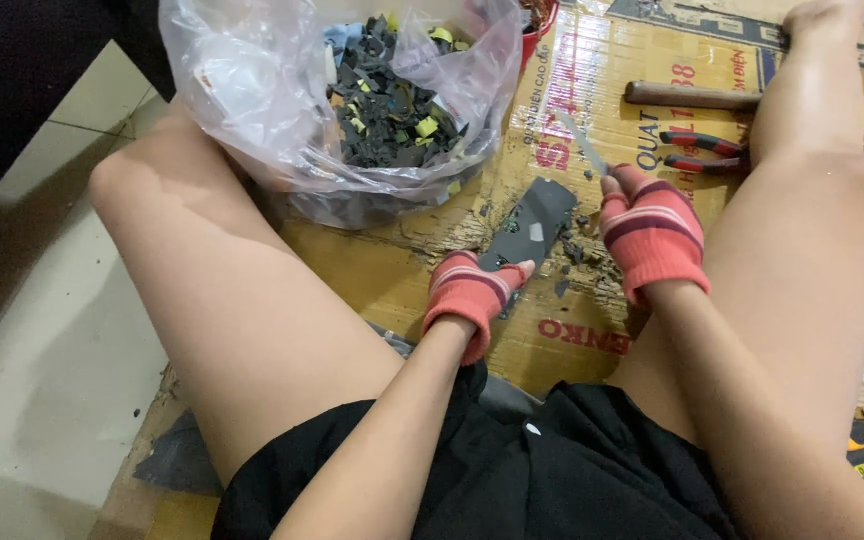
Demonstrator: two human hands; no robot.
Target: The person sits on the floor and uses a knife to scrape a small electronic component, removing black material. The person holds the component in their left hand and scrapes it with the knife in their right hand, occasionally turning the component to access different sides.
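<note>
Left hand (474, 292) pins a dark flat sheet (535, 220) to the cardboard (572, 330); right hand (652, 230) is closed on a knife (582, 145).
Sheet: thin, dark grey, ragged edge, between the knees. Cardboard is scored and chipped, laid on pale floor tiles (72, 330); clear bag of dark scraps (352, 90) just beyond.

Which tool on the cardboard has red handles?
The pliers, lying beside the person's right leg. Their two handles are red and black, while the hammer just above them has one plain brown wooden handle.
</note>
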